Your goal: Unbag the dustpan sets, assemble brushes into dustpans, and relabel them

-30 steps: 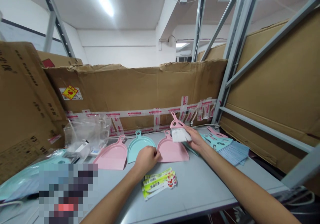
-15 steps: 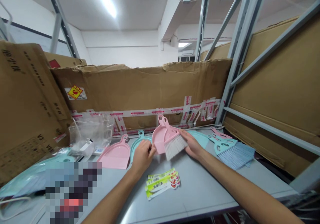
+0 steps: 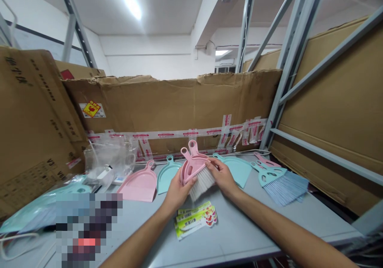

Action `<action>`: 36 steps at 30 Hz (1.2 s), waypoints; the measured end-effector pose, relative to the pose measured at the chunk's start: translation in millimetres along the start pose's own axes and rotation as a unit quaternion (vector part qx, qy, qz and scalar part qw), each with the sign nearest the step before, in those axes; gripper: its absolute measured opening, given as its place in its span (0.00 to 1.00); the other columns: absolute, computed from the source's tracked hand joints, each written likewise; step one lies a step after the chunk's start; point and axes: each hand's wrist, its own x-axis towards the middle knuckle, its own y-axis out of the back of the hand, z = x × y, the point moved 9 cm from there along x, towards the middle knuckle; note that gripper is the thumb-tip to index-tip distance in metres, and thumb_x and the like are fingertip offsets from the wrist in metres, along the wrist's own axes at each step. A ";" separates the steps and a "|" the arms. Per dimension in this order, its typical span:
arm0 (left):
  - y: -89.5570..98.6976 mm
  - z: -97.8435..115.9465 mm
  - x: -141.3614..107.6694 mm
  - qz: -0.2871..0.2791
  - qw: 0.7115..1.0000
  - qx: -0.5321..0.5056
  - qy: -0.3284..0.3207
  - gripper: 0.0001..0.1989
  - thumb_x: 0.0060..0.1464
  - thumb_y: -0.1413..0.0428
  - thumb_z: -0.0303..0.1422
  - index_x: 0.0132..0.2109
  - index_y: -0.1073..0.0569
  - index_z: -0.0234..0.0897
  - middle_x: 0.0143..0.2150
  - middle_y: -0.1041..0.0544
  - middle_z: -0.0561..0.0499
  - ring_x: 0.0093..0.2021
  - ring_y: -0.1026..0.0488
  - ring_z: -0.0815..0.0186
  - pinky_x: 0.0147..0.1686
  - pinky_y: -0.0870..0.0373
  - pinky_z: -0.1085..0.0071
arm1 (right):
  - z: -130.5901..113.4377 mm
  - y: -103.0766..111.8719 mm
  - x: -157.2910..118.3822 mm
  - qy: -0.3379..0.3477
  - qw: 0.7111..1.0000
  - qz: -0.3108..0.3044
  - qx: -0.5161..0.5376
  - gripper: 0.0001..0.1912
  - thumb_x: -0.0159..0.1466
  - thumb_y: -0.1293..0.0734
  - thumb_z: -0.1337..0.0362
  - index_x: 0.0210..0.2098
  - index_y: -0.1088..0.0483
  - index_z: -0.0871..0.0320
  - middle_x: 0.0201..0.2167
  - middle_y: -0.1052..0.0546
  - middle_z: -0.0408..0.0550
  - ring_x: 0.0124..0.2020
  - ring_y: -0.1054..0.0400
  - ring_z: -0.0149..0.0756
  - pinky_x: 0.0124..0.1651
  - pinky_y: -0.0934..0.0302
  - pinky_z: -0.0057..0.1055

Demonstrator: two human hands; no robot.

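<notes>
Above the middle of the table, a pink hand brush with white bristles lies over a pink dustpan, both handles pointing up and away. My left hand is closed round their left side, its thumb pressed on the brush near the bristles. On the other side, my right hand pinches the right edge by the bristle base; its fingertips behind are hidden. Yellow-green printed cards lie on the table just below the hands.
Behind stand a pink dustpan, a turquoise dustpan and another turquoise dustpan. Turquoise brushes lie right. Plastic bags and a wrapped turquoise set are at left. A cardboard box walls the back; metal posts rise right.
The brush has swung leftward across the dustpan, so the two handles now stand side by side. My left hand has turned, bringing its thumb over the brush. The right hand has shifted slightly left.
</notes>
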 end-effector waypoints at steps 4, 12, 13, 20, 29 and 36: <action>8.9 -0.5 0.5 0.035 0.999 0.001 0.002 0.31 0.63 0.32 0.52 0.64 0.21 0.38 0.62 0.16 0.39 0.62 0.19 0.48 0.65 0.25 0.52 | -32.7 -12.7 -10.0 0.114 0.990 -0.041 -0.077 0.19 0.73 0.26 0.48 0.59 0.17 0.47 0.60 0.17 0.51 0.63 0.24 0.50 0.70 0.34 0.49; 26.9 10.1 3.0 0.073 0.997 0.023 -0.019 0.30 0.60 0.30 0.51 0.63 0.19 0.40 0.60 0.14 0.42 0.64 0.19 0.48 0.66 0.26 0.52 | -26.3 -16.1 -26.5 0.109 0.990 -0.046 -0.073 0.42 0.72 0.24 0.51 0.81 0.39 0.42 0.63 0.19 0.52 0.53 0.18 0.45 0.57 0.22 0.42; 26.9 9.8 3.0 0.070 0.997 0.027 -0.019 0.29 0.60 0.30 0.51 0.61 0.18 0.40 0.59 0.14 0.41 0.63 0.19 0.47 0.65 0.25 0.52 | -19.4 -17.6 -26.1 0.083 0.994 -0.051 -0.050 0.46 0.72 0.24 0.50 0.82 0.44 0.42 0.62 0.20 0.53 0.49 0.17 0.44 0.52 0.21 0.40; 22.9 16.0 -2.2 0.055 0.997 0.043 -0.026 0.25 0.65 0.33 0.52 0.58 0.18 0.39 0.57 0.14 0.42 0.59 0.18 0.50 0.60 0.24 0.57 | -7.2 -17.6 -23.0 0.023 0.999 -0.049 0.004 0.41 0.68 0.21 0.48 0.76 0.33 0.48 0.63 0.21 0.55 0.52 0.17 0.46 0.56 0.21 0.40; 36.0 26.6 4.4 0.085 0.995 0.042 -0.023 0.26 0.64 0.34 0.53 0.58 0.18 0.38 0.55 0.13 0.43 0.56 0.17 0.51 0.59 0.23 0.60 | -38.9 -29.8 -30.4 0.123 0.985 -0.066 -0.101 0.23 0.70 0.22 0.55 0.62 0.20 0.49 0.59 0.17 0.53 0.59 0.21 0.48 0.63 0.26 0.46; 31.6 37.6 5.3 0.053 0.998 0.029 -0.023 0.21 0.66 0.36 0.53 0.46 0.17 0.39 0.44 0.14 0.49 0.47 0.18 0.56 0.51 0.23 0.66 | -52.6 -41.7 -35.5 0.167 0.974 -0.100 -0.115 0.20 0.72 0.23 0.57 0.62 0.20 0.48 0.56 0.17 0.52 0.57 0.21 0.47 0.62 0.27 0.45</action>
